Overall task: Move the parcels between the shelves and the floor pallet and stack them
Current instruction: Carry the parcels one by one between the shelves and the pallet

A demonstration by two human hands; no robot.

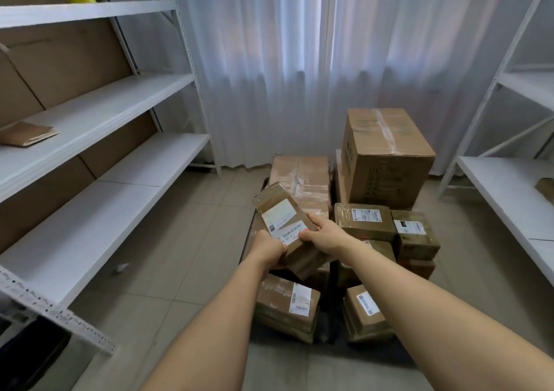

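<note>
Both hands on it: left hand (267, 250) and right hand (322, 232) clamp the parcel (287, 229) at opposite edges, label up, level above the pallet stack (364, 223), probably for square placement.

Storeroom with a curtained window

White sheer curtains (299, 61) glow with daylight on the far wall; white metal racks (99, 115) flank a beige tiled floor (186, 229) on both sides.

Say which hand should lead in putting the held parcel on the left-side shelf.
Left, probably. Both hands grip the parcel, but the left hand holds the edge nearer the left shelf; the right hand would cross over.
</note>
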